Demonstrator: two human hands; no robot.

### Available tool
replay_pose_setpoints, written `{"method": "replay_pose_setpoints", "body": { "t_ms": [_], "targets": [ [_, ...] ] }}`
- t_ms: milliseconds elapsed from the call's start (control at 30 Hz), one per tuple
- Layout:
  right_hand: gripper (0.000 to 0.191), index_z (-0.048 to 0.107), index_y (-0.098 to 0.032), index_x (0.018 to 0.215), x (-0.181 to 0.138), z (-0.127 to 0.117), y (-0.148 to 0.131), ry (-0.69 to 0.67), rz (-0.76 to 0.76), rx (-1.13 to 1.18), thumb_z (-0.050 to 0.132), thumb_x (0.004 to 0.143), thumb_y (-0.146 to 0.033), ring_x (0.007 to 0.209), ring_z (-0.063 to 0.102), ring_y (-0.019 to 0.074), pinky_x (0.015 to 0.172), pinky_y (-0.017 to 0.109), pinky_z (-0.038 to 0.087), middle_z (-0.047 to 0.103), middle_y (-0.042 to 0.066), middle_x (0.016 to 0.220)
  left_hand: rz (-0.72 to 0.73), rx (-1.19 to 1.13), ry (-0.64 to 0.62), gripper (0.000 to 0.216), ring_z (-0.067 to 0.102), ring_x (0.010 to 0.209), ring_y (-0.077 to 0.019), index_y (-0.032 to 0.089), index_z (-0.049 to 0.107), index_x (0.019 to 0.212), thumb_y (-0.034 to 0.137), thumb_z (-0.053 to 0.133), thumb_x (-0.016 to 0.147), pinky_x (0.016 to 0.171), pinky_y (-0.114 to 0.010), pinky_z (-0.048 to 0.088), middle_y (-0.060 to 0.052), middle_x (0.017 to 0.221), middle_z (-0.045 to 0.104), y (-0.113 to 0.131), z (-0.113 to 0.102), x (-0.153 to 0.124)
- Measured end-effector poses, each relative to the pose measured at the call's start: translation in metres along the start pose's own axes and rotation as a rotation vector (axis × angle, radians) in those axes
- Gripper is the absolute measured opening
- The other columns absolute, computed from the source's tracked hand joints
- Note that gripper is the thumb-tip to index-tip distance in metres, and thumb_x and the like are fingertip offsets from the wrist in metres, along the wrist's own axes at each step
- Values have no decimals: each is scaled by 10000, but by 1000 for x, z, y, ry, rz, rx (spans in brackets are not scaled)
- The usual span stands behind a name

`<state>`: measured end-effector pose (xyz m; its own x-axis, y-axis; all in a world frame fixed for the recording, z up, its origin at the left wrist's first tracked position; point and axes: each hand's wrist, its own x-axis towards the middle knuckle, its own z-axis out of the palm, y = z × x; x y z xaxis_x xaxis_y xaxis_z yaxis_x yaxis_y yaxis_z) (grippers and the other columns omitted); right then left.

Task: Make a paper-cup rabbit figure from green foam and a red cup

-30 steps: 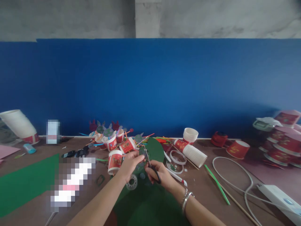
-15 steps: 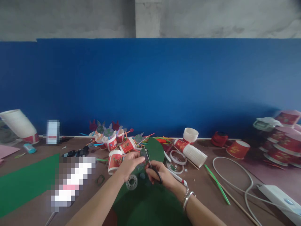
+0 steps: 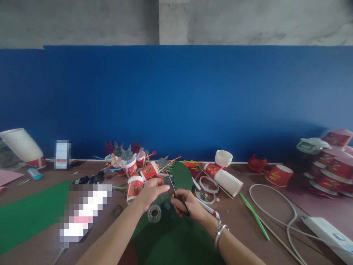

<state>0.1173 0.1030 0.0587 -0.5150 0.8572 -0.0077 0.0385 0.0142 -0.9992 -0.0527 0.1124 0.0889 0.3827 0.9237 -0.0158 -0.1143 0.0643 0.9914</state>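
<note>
Cutting green paper with scissors, middle of the desk, near side.

Your right hand [image 3: 186,204] is closed around the black handles of the scissors [image 3: 176,193], with the blades angled up and toward the far left. How far the blades are parted cannot be told. Your left hand [image 3: 151,191] is curled shut, fingertips pinching the green paper [image 3: 180,175] just beside the blades. The paper runs from the near edge up between both hands, above the desk [image 3: 242,217]. A clear tape roll [image 3: 154,213] lies below your left wrist. A red paper cup [image 3: 134,187] sits just left of that hand, and a stack of white cups [image 3: 227,181] lies on its side to the right.
</note>
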Motion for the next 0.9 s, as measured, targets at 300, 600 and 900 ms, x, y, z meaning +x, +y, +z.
{"method": "replay_pose_setpoints", "body": {
  "t_ms": [300, 600, 900],
  "targets": [
    [279, 537, -163, 726, 1, 1, -1, 70, 18, -4, 632, 700, -424, 366, 380, 51, 361, 166, 335, 459, -81, 436, -38, 17, 203, 181, 565, 665, -141, 148, 629, 701, 324, 658, 674, 687, -258, 410, -6, 664, 637, -4, 6, 5],
    [273, 536, -161, 748, 1, 2, 0, 62, 29, 0, 627, 703, -415, 398, 442, 63, 398, 173, 357, 500, -68, 469, 30, 139, 253, 226, 412, 555, -103, 166, 519, 599, 349, 611, 695, 559, -237, 295, 47, 560, 482, -8, 7, 5],
    [277, 538, -164, 704, 0, 2, -1, 70, 1, -32, 621, 717, -428, 366, 380, 57, 366, 174, 334, 447, -82, 430, 9, 150, 216, 231, 407, 571, -105, 162, 531, 618, 360, 616, 701, 566, -231, 291, 38, 584, 482, -5, 3, 4]
  ]
}}
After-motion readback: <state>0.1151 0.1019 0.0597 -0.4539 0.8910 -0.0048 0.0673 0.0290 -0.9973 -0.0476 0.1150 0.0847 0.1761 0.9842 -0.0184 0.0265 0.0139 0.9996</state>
